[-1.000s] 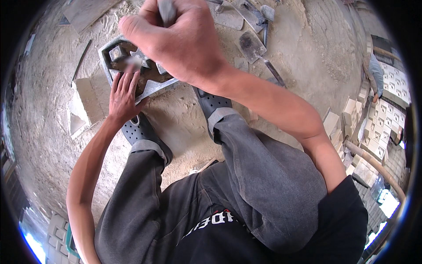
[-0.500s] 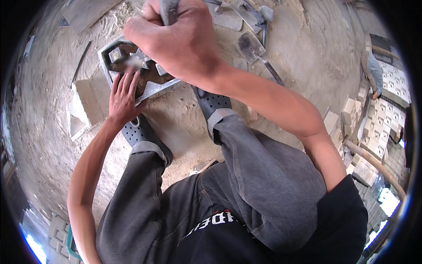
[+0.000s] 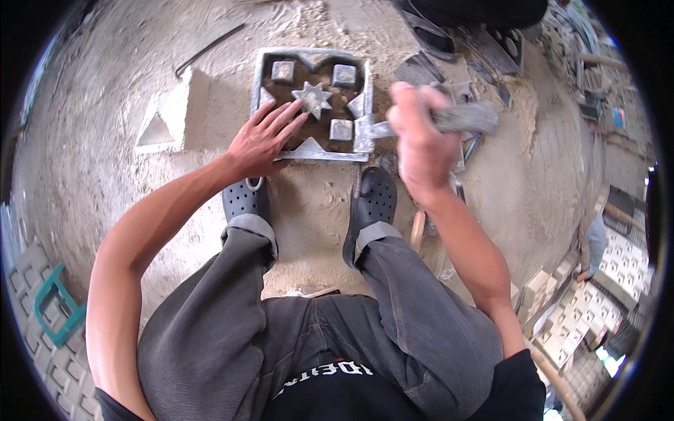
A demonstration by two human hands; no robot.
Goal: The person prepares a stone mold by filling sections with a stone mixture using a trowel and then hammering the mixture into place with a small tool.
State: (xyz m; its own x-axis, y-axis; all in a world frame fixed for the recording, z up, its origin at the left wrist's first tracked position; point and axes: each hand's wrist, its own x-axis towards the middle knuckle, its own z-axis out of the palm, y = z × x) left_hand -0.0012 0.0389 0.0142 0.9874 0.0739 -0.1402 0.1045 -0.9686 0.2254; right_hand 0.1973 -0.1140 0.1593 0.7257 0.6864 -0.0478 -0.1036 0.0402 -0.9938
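On the dusty ground before my feet lies a square metal mould (image 3: 261, 74). Inside it are a star-shaped block (image 3: 312, 99), several square blocks and pointed corner and edge pieces, with dark material between them. My left hand (image 3: 261, 142) rests over the mould's near left corner, fingers extended toward the star, holding nothing. Closed round the grey handle of a hammer (image 3: 467, 118), my right hand (image 3: 425, 144) is beside the mould's right edge. The blurred hammer head is at the near right part of the frame, and seems to touch it.
A pale block (image 3: 186, 112) with a triangular recess stands left of the mould, near a bent dark rod (image 3: 208, 50). Another person's sandalled foot (image 3: 430, 34) is at the far right, near scattered tools. Patterned pale blocks (image 3: 562, 330) stand at right; a teal frame (image 3: 60, 305) lies left.
My view has shifted, exposing more of the mould. My right hand has moved from above the mould to its right side with the hammer. The left hand stays on the mould.
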